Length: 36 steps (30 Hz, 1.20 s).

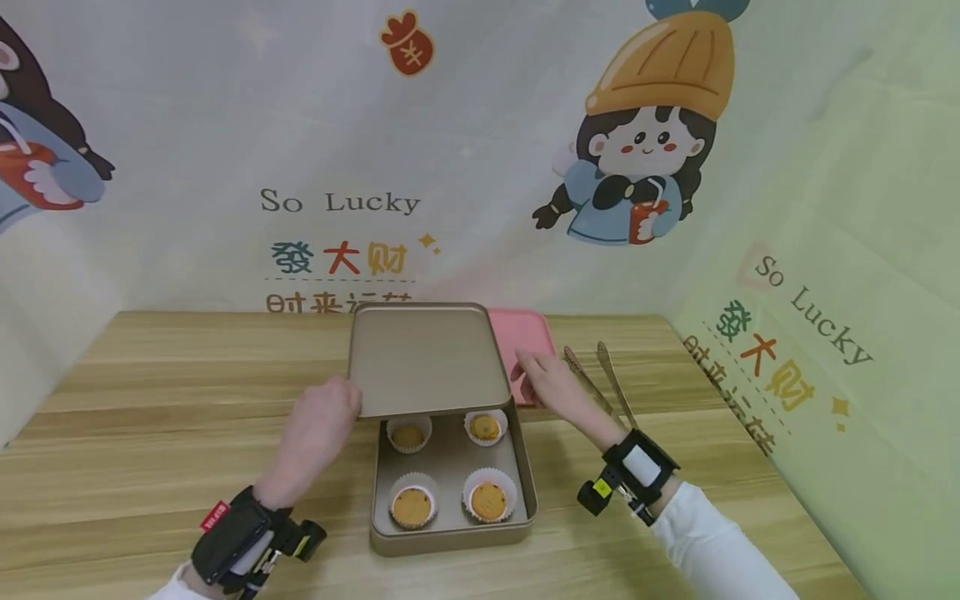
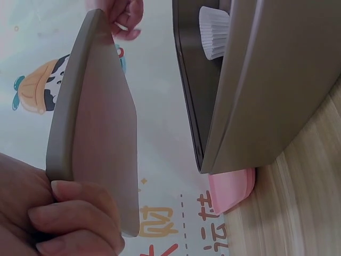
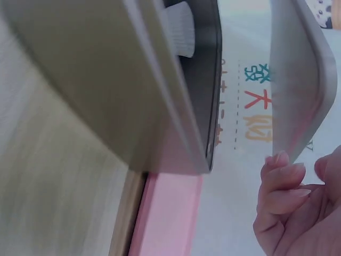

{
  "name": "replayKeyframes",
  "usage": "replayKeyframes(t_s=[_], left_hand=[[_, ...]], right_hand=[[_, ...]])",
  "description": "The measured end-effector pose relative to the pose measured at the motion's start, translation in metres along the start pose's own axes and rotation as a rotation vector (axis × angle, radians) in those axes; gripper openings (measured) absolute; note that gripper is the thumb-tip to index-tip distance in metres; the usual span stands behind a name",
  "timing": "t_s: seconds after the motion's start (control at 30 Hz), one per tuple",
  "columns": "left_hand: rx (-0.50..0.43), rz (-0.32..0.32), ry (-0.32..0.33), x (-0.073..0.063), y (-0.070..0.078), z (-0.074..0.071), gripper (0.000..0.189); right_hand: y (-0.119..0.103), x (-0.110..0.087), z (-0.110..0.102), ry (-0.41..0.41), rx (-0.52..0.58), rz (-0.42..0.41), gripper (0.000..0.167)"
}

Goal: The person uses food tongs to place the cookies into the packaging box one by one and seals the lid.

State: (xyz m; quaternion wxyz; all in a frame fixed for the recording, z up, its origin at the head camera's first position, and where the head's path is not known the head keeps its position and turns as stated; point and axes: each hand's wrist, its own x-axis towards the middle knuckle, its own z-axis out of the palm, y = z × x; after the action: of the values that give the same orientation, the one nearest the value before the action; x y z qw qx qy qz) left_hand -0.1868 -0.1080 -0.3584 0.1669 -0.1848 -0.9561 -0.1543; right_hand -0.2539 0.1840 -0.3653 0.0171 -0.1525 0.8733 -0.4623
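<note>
A gold-brown lid (image 1: 427, 358) is held tilted above the back of a matching rectangular baking tin (image 1: 450, 543). My left hand (image 1: 315, 429) grips the lid's left edge, fingers curled under it in the left wrist view. At the lid's opposite side is my right hand (image 1: 551, 387), its fingers loosely bent and the thumb apart. Its fingertips (image 3: 277, 160) are at the lid's corner; whether they touch it I cannot tell. Inside the tin stand several white paper cups, each with a round cookie (image 1: 489, 500). The lid hides the tin's back part.
Behind the tin and lid, a pink tray (image 1: 517, 329) shows partly. Metal tongs (image 1: 617, 383) lie to the right, beyond my right wrist. A printed cloth (image 1: 480, 167) hangs behind the wooden table (image 1: 187, 417).
</note>
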Motion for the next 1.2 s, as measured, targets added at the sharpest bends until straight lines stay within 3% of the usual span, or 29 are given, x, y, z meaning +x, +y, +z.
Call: replayKeyframes(t_s=[0.2,0.37,0.53,0.63,0.77,0.97,1.2], left_hand=[[-0.012,-0.007,-0.023,0.001,0.003,0.005,0.028],[0.034,0.024,-0.02,0.001,0.005,0.009,0.028],[-0.017,0.063,0.002,0.004,0.004,0.011,0.025],[-0.222,-0.059,-0.045,0.01,0.0,0.009,0.029],[-0.524,-0.314,-0.127,0.024,-0.006,0.006,0.046],[-0.555,-0.273,-0.137,0.044,-0.007,0.008,0.035],[-0.549,-0.27,-0.145,0.049,-0.005,0.011,0.034]], right_hand=[[-0.001,0.016,0.008,-0.038,0.212,0.104,0.044],[-0.002,0.021,0.013,0.001,0.143,0.128,0.038],[-0.001,0.019,0.011,0.035,0.118,0.103,0.036],[0.0,0.017,0.008,0.037,0.12,0.091,0.038],[0.0,0.013,0.005,0.043,0.126,0.074,0.039],[-0.002,0.01,-0.001,0.051,0.106,0.032,0.039],[0.001,0.008,-0.006,0.028,0.077,0.037,0.04]])
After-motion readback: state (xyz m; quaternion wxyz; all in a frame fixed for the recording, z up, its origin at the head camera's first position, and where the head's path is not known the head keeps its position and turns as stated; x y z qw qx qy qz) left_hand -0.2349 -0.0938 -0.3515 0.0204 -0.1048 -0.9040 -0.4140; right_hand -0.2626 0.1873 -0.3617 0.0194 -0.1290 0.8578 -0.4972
